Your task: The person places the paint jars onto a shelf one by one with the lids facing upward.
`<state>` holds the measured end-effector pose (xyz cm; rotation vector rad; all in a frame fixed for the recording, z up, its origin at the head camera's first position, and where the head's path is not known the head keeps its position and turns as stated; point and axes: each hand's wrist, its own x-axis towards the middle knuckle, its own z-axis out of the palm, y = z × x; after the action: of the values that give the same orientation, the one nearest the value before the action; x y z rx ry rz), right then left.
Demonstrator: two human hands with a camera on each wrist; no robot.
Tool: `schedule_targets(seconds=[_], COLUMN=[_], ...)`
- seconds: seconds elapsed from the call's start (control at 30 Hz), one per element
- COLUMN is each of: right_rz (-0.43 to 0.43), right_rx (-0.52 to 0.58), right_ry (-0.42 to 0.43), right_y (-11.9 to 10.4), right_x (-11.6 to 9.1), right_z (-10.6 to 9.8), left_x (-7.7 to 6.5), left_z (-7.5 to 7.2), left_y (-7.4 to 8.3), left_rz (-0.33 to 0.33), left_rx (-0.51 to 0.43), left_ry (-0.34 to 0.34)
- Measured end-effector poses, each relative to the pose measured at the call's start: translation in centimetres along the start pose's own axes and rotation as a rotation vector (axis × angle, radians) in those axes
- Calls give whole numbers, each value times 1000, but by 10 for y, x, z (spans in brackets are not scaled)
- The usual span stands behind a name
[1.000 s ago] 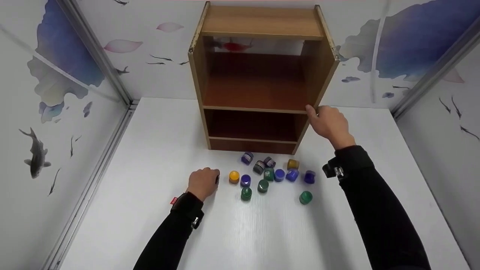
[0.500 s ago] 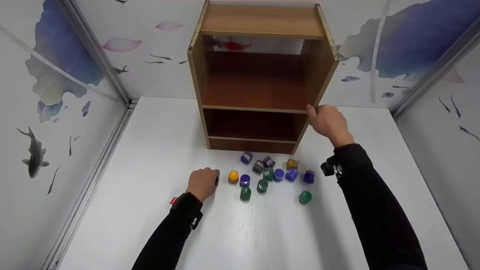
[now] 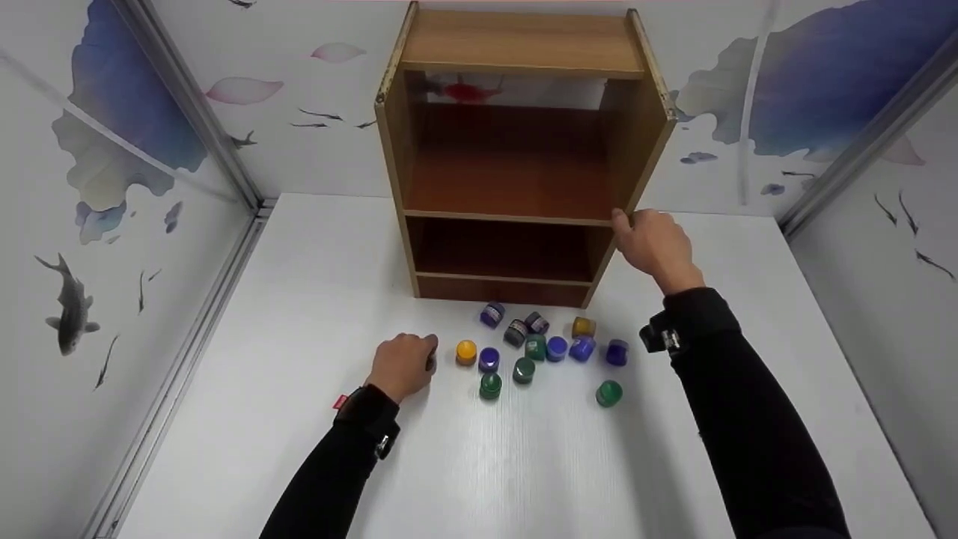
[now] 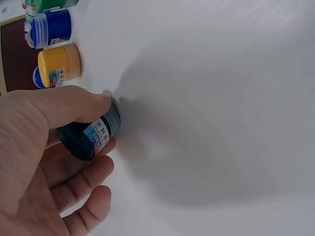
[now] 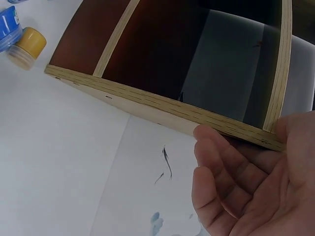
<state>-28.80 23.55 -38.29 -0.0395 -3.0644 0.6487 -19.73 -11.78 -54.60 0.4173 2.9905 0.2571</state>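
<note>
My left hand [image 3: 402, 365] pinches a small dark paint jar [image 4: 101, 132] between thumb and fingers, low over the white table at the left of the other jars. A printed label shows on its side in the left wrist view; in the head view the hand mostly hides it. Just right of this hand stands a yellow paint jar [image 3: 466, 352]. My right hand [image 3: 656, 248] grips the right side panel of a wooden shelf unit [image 3: 636, 142], thumb on its front edge at the middle board. In the right wrist view the fingers [image 5: 209, 189] curl along the panel's outer side.
In front of the shelf lie several paint jars: purple [image 3: 492, 314], green [image 3: 609, 393], blue [image 3: 582, 348] and amber [image 3: 584, 327], some standing and some tipped over. Patterned wall panels [image 3: 322, 97] enclose the white table [image 3: 299, 299] at the back and sides.
My left hand has shifted very slightly left and turned a little, still holding the dark jar. The right hand, shelf and loose jars stay as they were.
</note>
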Motion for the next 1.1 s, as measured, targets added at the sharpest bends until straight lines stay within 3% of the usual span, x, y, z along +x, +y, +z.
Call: schedule_targets(seconds=[0.47, 0.7, 0.97, 1.1], right_rz=[13, 0, 1, 2], right_rx=[10, -13, -15, -20], right_ry=[-25, -26, -27, -29], right_y=[3, 1, -1, 0], right_x=[1, 0, 0, 0], right_z=[4, 2, 2, 2], left_x=[1, 2, 0, 0], left_z=[4, 1, -4, -3], left_y=[-9, -11, -12, -14], left_rz=[97, 70, 15, 21], left_rx=[-45, -51, -190, -196], left_ry=[15, 13, -88, -87])
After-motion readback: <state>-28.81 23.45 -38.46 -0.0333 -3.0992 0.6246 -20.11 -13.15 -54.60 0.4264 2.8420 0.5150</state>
